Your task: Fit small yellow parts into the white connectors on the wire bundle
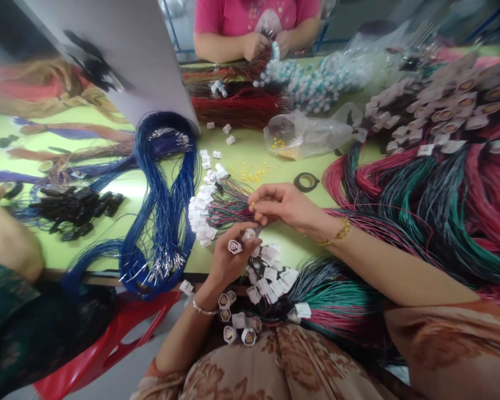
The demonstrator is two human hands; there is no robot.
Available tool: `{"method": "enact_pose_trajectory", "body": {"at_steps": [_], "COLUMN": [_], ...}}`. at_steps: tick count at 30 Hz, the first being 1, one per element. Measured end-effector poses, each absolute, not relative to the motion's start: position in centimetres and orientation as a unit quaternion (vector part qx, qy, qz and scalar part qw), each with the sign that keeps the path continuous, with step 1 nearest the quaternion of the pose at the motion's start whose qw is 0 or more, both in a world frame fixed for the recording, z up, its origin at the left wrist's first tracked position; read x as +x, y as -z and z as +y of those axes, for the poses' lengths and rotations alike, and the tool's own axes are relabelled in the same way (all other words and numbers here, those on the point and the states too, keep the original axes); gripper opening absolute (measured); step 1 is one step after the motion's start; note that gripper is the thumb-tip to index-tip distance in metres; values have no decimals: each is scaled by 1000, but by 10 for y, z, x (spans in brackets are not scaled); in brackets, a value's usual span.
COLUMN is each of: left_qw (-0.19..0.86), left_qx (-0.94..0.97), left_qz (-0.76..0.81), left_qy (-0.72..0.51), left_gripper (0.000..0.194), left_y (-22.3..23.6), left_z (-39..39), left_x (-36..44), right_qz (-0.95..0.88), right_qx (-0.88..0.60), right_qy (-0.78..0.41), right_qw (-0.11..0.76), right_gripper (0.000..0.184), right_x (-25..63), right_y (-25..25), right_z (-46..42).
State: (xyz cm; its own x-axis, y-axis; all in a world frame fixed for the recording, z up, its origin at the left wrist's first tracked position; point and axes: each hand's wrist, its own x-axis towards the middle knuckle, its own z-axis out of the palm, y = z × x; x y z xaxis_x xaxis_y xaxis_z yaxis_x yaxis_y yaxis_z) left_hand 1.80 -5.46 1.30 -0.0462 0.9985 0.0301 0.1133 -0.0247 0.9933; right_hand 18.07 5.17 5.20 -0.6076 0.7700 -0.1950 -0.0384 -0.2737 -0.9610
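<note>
My left hand is closed around a white connector at the front edge of the table, and another white connector shows between its fingertips. Just above it, my right hand pinches a tiny yellow piece, partly hidden by the fingers. Beyond both hands lies a wire bundle tipped with a pile of white connectors. Small yellow pieces are scattered behind it. More white connectors on green, black and red wires rest near my lap.
Blue wires and black connectors lie on the left. A tape roll and a clear plastic bag sit behind my right hand. Large wire bundles cover the right side. A co-worker sits opposite; another person's arm is at left.
</note>
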Motion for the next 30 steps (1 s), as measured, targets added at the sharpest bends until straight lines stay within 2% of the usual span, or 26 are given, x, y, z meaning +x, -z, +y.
{"method": "enact_pose_trajectory", "body": {"at_steps": [4, 7, 10, 12, 14, 19, 25, 30], "left_qw": [452, 461, 448, 447, 463, 531, 543, 549], "left_qx": [579, 607, 607, 589, 579, 586, 587, 591], "left_qz": [513, 491, 488, 495, 491, 461, 474, 451], "left_qy": [-445, -422, -439, -456, -457, -404, -369, -383], "left_gripper": [9, 5, 7, 18, 25, 13, 30, 31], "left_y": [-10, -5, -2, -2, -4, -11, -11, -6], "left_z": [-52, -45, -40, -39, -41, -46, -45, -43], "left_x": [15, 12, 11, 12, 11, 5, -3, -2], "right_qz": [-614, -741, -817, -819, -802, -730, -827, -858], "right_qx": [-265, -199, -190, -226, -262, -305, -231, -202], "right_qy": [-695, -584, -481, -463, -478, -549, -365, -304], "right_qw": [265, 264, 258, 252, 245, 270, 360, 362], "right_gripper": [10, 8, 13, 15, 14, 8, 15, 18], "right_x": [180, 177, 175, 175, 176, 179, 180, 177], "right_y": [-69, -74, -70, -62, -52, -37, -38, -37], "right_z": [22, 11, 10, 11, 11, 8, 6, 1]}}
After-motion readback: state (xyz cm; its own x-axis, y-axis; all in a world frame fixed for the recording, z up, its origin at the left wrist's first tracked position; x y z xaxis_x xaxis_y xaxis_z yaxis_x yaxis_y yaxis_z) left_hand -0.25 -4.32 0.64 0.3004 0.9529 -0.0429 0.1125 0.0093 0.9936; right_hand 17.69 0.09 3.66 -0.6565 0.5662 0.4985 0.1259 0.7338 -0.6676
